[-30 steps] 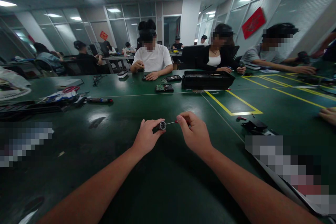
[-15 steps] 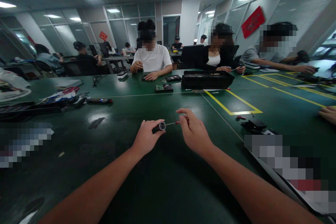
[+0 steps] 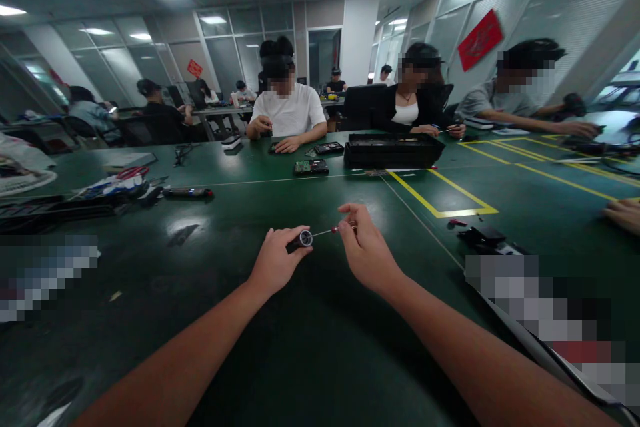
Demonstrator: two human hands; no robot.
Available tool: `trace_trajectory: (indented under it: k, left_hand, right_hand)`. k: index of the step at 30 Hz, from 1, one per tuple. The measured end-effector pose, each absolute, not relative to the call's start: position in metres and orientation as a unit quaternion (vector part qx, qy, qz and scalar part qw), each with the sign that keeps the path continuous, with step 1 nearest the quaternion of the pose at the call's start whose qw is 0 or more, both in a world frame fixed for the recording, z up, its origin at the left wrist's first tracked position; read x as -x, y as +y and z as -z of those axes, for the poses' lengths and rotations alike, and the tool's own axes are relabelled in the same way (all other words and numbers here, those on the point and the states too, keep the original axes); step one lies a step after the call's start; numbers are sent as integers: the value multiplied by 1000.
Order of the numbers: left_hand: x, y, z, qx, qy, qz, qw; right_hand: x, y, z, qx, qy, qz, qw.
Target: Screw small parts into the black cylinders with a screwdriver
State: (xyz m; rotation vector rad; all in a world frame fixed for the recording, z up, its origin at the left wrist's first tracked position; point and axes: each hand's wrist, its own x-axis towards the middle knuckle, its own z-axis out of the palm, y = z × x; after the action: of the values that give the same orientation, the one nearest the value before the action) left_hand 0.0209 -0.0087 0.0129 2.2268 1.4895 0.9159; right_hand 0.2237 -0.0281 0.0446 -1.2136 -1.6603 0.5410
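Observation:
My left hand (image 3: 278, 259) is closed around a dark cylinder with a silvery ring at its open end (image 3: 306, 238); its exact kind I cannot make out. That end faces toward me and to the right. My right hand (image 3: 367, 245) pinches a small screwdriver (image 3: 335, 230) by its red handle, most of which the fingers hide. The thin metal shaft points left, with its tip at the rim of the cylinder; whether it touches is too small to tell. Both hands are held over the green table (image 3: 310, 340).
A long black case (image 3: 394, 151) stands ahead, with an opened circuit-board device (image 3: 311, 167) to its left. Tools, among them red-handled scissors (image 3: 133, 172), and a pen-shaped dark tool (image 3: 188, 193) lie left. Black parts (image 3: 485, 238) are at right. Co-workers sit opposite.
The whole view has shifted slightly left. My right hand has turned a little around the screwdriver handle; the left keeps its hold on the cylinder.

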Motion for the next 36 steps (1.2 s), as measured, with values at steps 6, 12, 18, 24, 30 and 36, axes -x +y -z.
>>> trace_trajectory:
  k: [6,12,18,24,30,36]
  left_hand:
    - [-24,-13,-18,-792,500,-326,130]
    - [-25,-11,-16,-789,518,-306,128]
    - [-24,-11,-14,-791,517,-299,134]
    - [-26,-14,-16,-794,507,-304,146]
    - [-26,-13,-16,-783,519,-307,153]
    - [-23,-11,-15,-778,526,-308,153]
  right_hand:
    - [-223,-14,-34,467,-502,-413,600]
    - [-226,-5,-22,499,-379,-452,635]
    - [-222,-11,-25,493,-445,-407,627]
    - [-220,-12,-26,489,-479,-391,615]
    - [-225,-17,-37,532,-551,-320,558]
    - [-228,-18,-38,514,-611,-295,524]
